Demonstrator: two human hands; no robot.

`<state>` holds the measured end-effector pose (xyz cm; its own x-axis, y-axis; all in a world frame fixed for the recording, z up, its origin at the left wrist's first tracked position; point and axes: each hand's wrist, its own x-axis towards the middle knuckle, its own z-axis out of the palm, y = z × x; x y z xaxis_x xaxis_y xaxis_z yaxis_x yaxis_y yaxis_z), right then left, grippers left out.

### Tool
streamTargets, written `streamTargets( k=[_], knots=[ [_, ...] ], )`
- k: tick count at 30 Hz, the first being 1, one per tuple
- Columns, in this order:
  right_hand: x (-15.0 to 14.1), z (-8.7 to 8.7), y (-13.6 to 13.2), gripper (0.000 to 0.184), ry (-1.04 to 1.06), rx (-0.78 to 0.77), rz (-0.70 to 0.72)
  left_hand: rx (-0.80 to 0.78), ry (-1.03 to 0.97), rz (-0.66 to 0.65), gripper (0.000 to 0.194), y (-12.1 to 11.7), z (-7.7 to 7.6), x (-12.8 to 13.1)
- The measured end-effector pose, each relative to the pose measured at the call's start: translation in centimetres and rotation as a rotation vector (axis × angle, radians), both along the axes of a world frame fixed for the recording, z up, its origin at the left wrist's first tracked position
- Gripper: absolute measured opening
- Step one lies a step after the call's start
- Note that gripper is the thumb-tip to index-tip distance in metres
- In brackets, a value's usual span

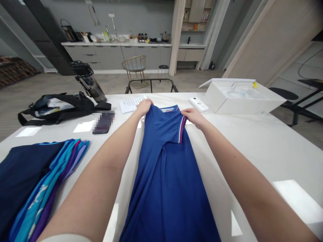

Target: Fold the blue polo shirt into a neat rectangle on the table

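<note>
**Both hands pinch the far end of a blue shirt on the white table**

A royal-blue polo shirt with red-and-white striped trim (166, 161) lies lengthwise down the middle of the glossy white table (264, 144), folded into a narrow strip. The left hand (144, 107) is closed on the shirt's far left corner, fingers curled over the cloth. The right hand (193, 117) grips the far right corner just beside the striped sleeve cuff. Both arms stretch forward along the shirt's sides.

At the left edge sits a pile of folded navy, turquoise and purple garments (35, 181). Beyond it lie a black bag (60, 107) and a dark phone (103, 122). A printed paper sheet (130, 103) lies just past the left hand, touching it or nearly so. An open white cardboard box (242, 99) stands at the far right, a small white remote-like device (199, 104) near it.
</note>
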<state>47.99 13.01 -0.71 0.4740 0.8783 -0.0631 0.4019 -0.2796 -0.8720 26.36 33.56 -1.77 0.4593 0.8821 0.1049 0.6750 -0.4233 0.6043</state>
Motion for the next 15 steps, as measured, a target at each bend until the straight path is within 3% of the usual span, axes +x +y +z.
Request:
streamTargets(
  k=[3, 7, 9, 11, 15],
  knots=[
    [0.6, -2.1, 1.0, 0.023, -0.201, -0.208, 0.009, 0.112, 0.274, -0.023, 0.034, -0.7, -1.4, -0.5],
    [0.7, -4.2, 0.4, 0.036, -0.470, -0.309, 0.095, 0.213, 0.264, -0.120, 0.033, -1.6, -1.9, -2.1],
    [0.9, -4.4, 0.0, 0.032, -0.477, -0.287, 0.146, 0.163, 0.258, -0.173, 0.025, -1.7, -1.4, -2.6],
    [1.2, -4.0, -0.1, 0.025, -0.410, -0.197, 0.154, 0.101, 0.232, -0.161, 0.034, -1.4, -0.5, -2.7],
    [1.7, -2.8, 0.5, 0.026, -0.279, 0.066, 0.034, 0.136, 0.058, 0.009, 0.041, -0.8, 0.5, -2.0]
  ],
)
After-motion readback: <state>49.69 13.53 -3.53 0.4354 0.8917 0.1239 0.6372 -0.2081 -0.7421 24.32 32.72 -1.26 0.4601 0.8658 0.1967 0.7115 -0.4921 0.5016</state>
